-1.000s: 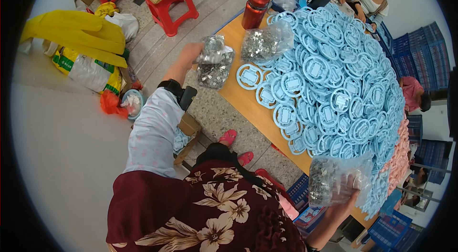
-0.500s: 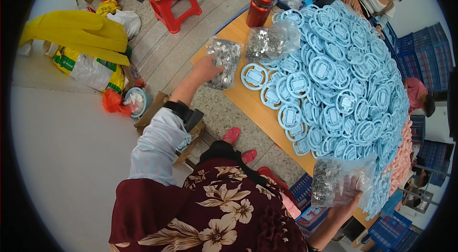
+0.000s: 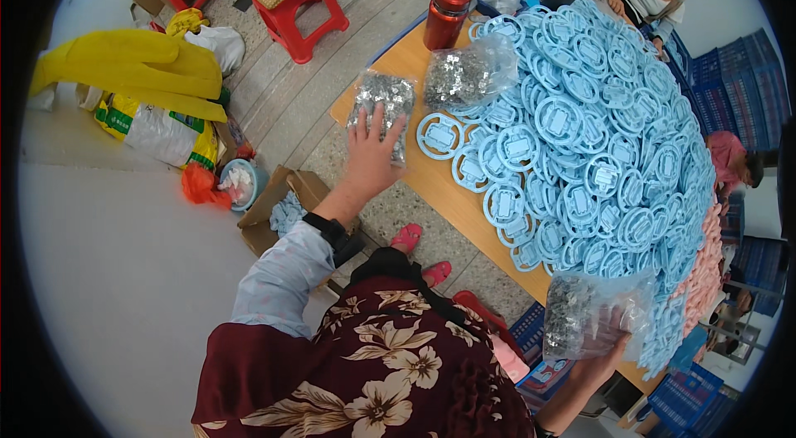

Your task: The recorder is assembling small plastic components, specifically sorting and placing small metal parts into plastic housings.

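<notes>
The left bag [image 3: 386, 93] of silvery pieces, folded up a second ago, now lies flattened at the desk's [image 3: 452, 196] left corner, the left hand [image 3: 373, 159] spread wide on it. The right hand [image 3: 612, 353] still grips another bag [image 3: 572, 318] by the near edge. A third bag [image 3: 466, 78], a red flask [image 3: 446, 21] and heaped blue rings [image 3: 572, 156] crowd in beyond.

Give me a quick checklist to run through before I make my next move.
1. Left hand on the left bag of shiny pieces: ok, fingers spread over it.
2. Left bag fully on the table: cannot tell, your hand covers part of it near the edge.
3. Right hand holding the right bag: ok, fingers partly visible through the plastic.
4. Middle bag lying on the table, beside the pile of blue rings: ok.
5. Red flask upright: ok.
6. Bags sealed: cannot tell from this view.
</notes>
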### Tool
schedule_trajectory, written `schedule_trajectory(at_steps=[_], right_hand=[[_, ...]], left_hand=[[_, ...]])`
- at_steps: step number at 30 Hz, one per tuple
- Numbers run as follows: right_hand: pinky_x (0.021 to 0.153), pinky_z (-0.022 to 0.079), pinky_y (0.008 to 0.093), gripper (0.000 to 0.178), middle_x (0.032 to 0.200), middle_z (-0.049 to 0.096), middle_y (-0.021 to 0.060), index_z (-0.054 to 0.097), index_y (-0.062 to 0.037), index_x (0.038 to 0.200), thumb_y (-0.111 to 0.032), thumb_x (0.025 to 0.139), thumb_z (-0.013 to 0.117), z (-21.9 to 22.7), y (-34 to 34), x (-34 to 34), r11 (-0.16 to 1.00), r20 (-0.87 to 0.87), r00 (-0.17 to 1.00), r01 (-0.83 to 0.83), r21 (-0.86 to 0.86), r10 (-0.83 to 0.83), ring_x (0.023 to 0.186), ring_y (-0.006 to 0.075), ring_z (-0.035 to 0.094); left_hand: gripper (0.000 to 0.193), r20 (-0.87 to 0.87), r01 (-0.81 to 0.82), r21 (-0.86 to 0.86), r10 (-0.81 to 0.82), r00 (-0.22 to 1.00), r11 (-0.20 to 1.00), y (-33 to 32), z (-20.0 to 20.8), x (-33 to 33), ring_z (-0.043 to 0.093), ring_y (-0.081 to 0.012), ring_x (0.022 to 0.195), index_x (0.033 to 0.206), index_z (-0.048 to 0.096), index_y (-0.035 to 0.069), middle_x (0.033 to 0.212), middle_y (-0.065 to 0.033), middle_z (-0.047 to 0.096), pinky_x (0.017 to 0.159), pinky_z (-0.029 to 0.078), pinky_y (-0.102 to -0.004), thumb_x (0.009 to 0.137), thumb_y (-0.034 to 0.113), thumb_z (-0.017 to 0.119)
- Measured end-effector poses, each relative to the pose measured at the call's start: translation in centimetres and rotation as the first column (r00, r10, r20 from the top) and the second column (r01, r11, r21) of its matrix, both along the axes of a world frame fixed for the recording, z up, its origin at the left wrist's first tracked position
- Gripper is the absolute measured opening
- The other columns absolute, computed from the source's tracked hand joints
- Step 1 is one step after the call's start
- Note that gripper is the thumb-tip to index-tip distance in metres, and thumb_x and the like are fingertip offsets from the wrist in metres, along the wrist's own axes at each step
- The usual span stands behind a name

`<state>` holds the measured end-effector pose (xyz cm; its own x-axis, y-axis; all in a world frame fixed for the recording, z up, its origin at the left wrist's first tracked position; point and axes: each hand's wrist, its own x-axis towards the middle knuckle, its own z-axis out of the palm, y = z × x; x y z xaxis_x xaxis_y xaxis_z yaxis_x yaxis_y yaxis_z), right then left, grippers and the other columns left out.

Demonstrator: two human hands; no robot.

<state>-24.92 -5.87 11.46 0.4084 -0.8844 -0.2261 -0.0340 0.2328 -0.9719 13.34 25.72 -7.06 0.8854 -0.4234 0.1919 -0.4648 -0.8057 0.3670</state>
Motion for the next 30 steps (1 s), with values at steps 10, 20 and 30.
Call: schedule_trajectory(at_steps=[10, 20, 30], right_hand=[[0.114, 0.029, 0.0593, 0.071, 0.156, 0.037, 0.0182, 0.027, -0.0058, 0.154, -0.051, 0.103, 0.044, -0.5, 0.3, -0.1, 1.000, -0.014, 1.000, -0.020, -0.015, 0.020, 0.144, 0.0388, 0.035], [0.107, 0.042, 0.0448, 0.057, 0.144, 0.051, 0.0189, 0.041, -0.0007, 0.146, -0.039, 0.104, 0.046, 0.2, 0.8, -1.5, 0.979, 0.095, 0.984, 0.135, 0.154, -0.150, 0.130, 0.0342, 0.052], [0.110, 0.041, 0.0465, 0.053, 0.140, 0.051, 0.0223, 0.044, 0.0038, 0.139, -0.037, 0.106, 0.043, -2.0, 2.5, -8.6, 0.981, 0.211, 0.964, 0.139, 0.132, -0.165, 0.132, 0.0371, 0.050]], left_hand=[[0.082, 0.024, -0.185, 0.076, 0.183, 0.983, 0.980, -4.3, -3.9, 0.4, 0.022, -0.0549, 0.141, 0.151, 0.040, 0.023, 0.160, -0.0229, 0.021, 0.107, 0.026, -0.0701, 0.076, 0.002, 0.066], [0.052, -0.287, 0.268, -0.469, -0.432, 0.855, 0.842, -6.8, 5.2, -5.7, 0.059, -0.0250, 0.116, 0.132, 0.056, 0.004, 0.126, -0.0165, 0.062, 0.096, 0.048, -0.0389, 0.084, 0.011, 0.073], [0.072, -0.611, 0.072, -0.769, -0.697, -0.376, 0.635, -21.3, 7.8, -20.0, 0.042, -0.0270, 0.138, 0.156, 0.025, 0.013, 0.154, -0.0122, 0.038, 0.109, 0.040, -0.0459, 0.099, 0.037, 0.060]])
